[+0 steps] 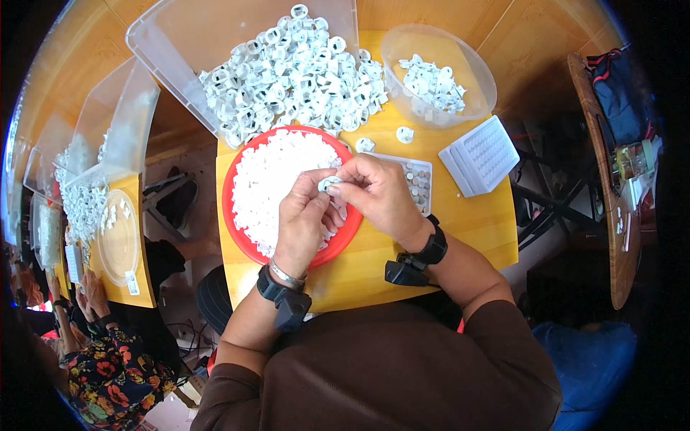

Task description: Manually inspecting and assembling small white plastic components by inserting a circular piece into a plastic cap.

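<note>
Converging, left hand [302, 221] and right hand [382, 195] pinch seemingly one white piece [329, 184].

Both hands [300, 221] [381, 195] close together (fingers [359, 170] bent)

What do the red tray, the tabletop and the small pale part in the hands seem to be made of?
Red tray: likely smooth plastic, judging by its evenly coloured rim. Tabletop: wood or wood-look laminate, apparently satin; its yellow surface shows faint grain. Small pale part: probably moulded plastic, given its pale colour; partly covered, so finish is unclear.
</note>
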### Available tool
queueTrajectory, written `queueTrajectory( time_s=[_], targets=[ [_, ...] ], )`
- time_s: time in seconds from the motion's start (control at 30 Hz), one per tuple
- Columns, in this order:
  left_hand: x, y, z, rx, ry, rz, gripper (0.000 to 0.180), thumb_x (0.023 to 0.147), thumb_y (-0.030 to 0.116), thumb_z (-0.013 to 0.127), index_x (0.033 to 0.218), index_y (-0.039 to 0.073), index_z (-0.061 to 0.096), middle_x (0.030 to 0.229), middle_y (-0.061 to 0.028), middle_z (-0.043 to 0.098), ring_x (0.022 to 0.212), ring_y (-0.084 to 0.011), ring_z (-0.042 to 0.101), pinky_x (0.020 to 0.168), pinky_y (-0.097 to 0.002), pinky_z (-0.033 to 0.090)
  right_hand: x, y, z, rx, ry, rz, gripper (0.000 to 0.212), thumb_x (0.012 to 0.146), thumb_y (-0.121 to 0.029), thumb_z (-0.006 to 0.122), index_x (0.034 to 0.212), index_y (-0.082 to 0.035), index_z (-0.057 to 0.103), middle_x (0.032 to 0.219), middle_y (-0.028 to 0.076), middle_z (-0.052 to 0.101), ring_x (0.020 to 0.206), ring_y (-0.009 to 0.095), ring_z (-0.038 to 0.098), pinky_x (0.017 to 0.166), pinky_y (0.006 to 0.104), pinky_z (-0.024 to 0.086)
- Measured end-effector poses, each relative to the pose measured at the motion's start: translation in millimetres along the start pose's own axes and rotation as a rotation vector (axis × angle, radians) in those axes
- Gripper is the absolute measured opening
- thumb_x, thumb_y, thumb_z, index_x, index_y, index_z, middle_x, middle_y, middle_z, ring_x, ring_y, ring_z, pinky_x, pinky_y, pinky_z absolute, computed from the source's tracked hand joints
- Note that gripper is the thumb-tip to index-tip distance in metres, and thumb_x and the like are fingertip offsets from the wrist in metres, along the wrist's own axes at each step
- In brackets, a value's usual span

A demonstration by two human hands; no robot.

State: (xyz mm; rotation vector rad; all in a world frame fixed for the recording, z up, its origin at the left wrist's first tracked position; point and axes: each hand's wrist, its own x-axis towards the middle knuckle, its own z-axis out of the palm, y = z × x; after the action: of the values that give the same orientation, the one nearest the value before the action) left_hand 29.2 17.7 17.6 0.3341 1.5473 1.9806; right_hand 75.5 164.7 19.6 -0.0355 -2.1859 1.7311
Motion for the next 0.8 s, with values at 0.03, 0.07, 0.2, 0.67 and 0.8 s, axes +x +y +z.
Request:
queueTrajectory(
  time_s=[0.03,0.07,0.2,0.67,0.8],
  targets=[
    [0.3,-0.3,-1.1,-0.017,0.001,-0.008,0.036,0.090,-0.004,0.035,0.119,0.002,0.055,0.074,-0.0048,0.060,0.057,-0.0073,0.055,0.048,-0.0191,0.044,0.4,1.2,-0.3,0.001,-0.001,0.001,0.010,0.081,0.000,0.068,0.084,0.002,0.059,0.070,0.007,0.064,0.061,0.009,0.058,0.055,0.0261,0.048],
    [0.7,-0.5,-1.6,-0.035,-0.001,-0.015,0.035,0.090,-0.004,0.036,0.119,0.002,0.055,0.074,-0.0052,0.060,0.057,-0.0076,0.055,0.049,-0.0192,0.044,1.1,3.0,-1.4,0.053,-0.018,0.030,0.009,0.081,0.000,0.068,0.085,0.002,0.059,0.071,0.007,0.064,0.062,0.009,0.059,0.055,0.0259,0.048],
    [0.1,-1.3,-0.3,-0.054,0.030,0.040,0.033,0.091,-0.002,0.037,0.119,0.001,0.055,0.075,-0.0055,0.060,0.058,-0.0079,0.056,0.049,-0.0191,0.044,0.6,1.6,0.5,0.111,-0.032,0.096,0.010,0.081,-0.001,0.068,0.086,0.002,0.059,0.075,0.009,0.065,0.065,0.012,0.061,0.059,0.0265,0.049],
    [-2.2,-4.1,0.1,0.013,0.036,0.047,0.033,0.093,-0.002,0.036,0.120,0.003,0.055,0.074,-0.0032,0.060,0.057,-0.0046,0.053,0.047,-0.0169,0.043,-3.2,4.0,6.5,-0.127,0.067,-0.106,0.009,0.081,-0.001,0.067,0.085,0.000,0.059,0.077,0.011,0.063,0.065,0.019,0.062,0.059,0.0304,0.048],
    [-3.6,1.0,2.2,0.002,0.035,0.054,0.038,0.091,-0.003,0.037,0.125,0.003,0.052,0.076,-0.0043,0.060,0.057,-0.0057,0.054,0.048,-0.0177,0.044,1.1,7.9,5.8,0.056,0.051,0.046,0.009,0.084,-0.003,0.066,0.089,0.001,0.059,0.080,0.010,0.065,0.066,0.012,0.061,0.058,0.0278,0.049]
  ],
)
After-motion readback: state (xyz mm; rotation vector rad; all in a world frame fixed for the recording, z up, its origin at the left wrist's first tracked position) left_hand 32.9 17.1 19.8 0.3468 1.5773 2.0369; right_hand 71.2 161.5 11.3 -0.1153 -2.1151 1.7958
